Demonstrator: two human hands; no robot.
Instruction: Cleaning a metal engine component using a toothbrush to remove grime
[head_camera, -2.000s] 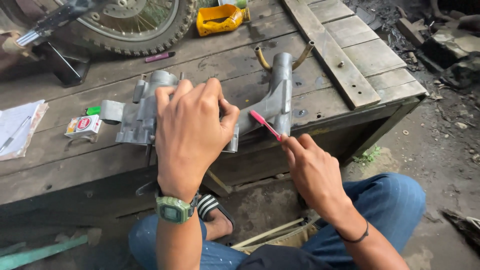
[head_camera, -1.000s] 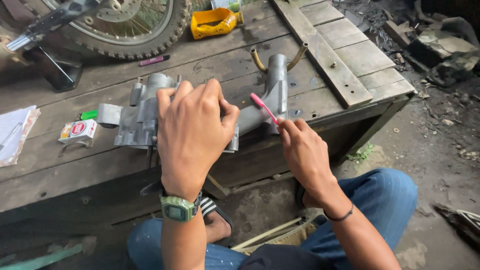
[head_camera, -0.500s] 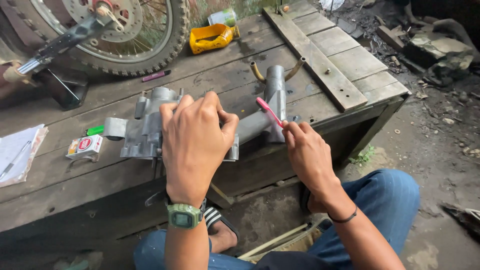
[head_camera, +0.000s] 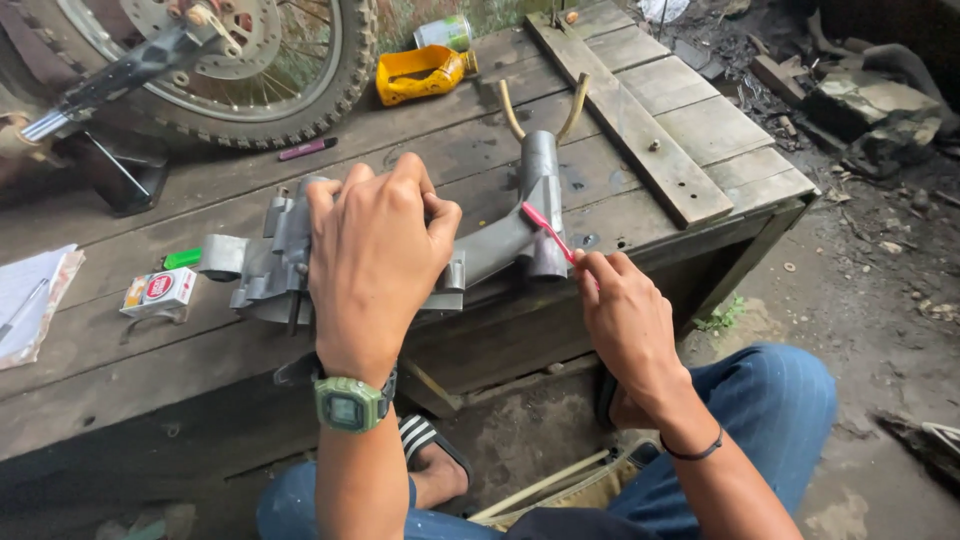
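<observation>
Grey metal frame part (head_camera: 500, 245) under left hand (head_camera: 375, 265), right hand (head_camera: 625, 315) brushing, yellow container (head_camera: 415, 75) seemingly empty

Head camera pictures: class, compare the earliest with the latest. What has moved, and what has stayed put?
The right hand has brought the pink brush in from the bench edge onto the grey metal frame's tube. The left hand stays pressed on the frame, which lies unmoved on the wooden bench.

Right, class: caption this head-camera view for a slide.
Left hand steadies a grey metal frame part while right hand brushes it with a pink toothbrush.
</observation>
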